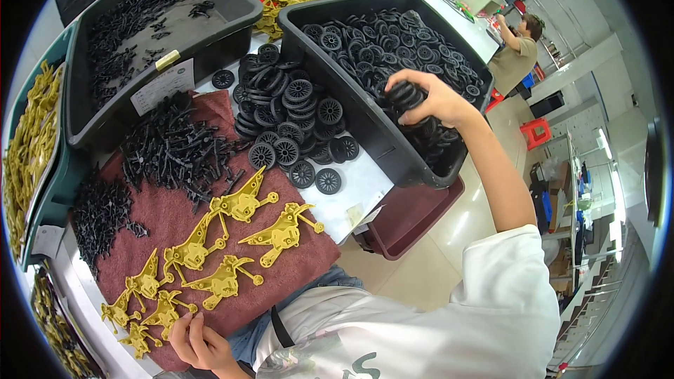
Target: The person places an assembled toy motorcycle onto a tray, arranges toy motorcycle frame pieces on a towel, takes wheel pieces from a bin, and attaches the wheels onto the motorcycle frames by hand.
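My right hand (439, 100) is over the deep black bin (337, 77) of wheels, fingers curled round a small stack of black toy wheels (406, 97). At the near edge of the maroon cloth (302, 260) is my left hand (201, 346), its fingers bent together; whatever they hold, if anything, is hidden. Just beyond its fingertips lies a small yellow plastic part (166, 314). Several more yellow frame-like parts (282, 234) are spread over the cloth in different sizes. A heap of loose black spoked wheels (281, 102) stands between the cloth and the bin.
Piles of thin black plastic pieces (175, 147) lie on the cloth's far left. Behind them stands another black bin (81, 123) of small black parts. A green bin (49, 196) holds yellow parts at left. A maroon tub (414, 221) sits below the wheel bin. A co-worker (516, 56) is at far right.
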Motion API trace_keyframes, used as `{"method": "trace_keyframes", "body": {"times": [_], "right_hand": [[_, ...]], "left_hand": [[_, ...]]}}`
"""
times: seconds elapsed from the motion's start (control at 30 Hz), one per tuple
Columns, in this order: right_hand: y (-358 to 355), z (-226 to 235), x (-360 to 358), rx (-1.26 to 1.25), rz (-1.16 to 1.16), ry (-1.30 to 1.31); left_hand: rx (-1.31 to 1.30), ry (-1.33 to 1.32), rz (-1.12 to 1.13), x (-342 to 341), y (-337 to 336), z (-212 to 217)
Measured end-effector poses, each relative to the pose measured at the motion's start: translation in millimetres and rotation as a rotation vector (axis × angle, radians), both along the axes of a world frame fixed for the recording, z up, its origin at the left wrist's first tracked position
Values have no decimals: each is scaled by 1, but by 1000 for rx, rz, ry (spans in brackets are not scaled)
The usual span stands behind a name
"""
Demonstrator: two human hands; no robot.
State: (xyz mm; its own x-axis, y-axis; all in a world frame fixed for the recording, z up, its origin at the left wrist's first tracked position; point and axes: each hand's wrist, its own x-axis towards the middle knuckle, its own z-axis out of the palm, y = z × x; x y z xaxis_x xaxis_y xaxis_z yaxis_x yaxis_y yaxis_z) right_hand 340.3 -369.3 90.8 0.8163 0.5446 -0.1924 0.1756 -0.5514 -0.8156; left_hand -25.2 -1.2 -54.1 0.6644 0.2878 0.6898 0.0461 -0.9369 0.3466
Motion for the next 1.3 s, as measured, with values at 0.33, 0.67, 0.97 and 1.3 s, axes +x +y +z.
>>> {"method": "trace_keyframes", "body": {"times": [0.33,0.67,0.97,1.3], "right_hand": [[42,55,2,412,-71,-3],[190,-3,4,-370,463,-613],[202,-41,20,-398,400,-919],[66,12,48,-45,204,-1037]], "left_hand": [[-18,-26,-1,3,-2,3],[-38,-17,12,2,-1,1],[-13,-36,-23,3,2,3],[-16,-16,-26,6,-2,7]]}}
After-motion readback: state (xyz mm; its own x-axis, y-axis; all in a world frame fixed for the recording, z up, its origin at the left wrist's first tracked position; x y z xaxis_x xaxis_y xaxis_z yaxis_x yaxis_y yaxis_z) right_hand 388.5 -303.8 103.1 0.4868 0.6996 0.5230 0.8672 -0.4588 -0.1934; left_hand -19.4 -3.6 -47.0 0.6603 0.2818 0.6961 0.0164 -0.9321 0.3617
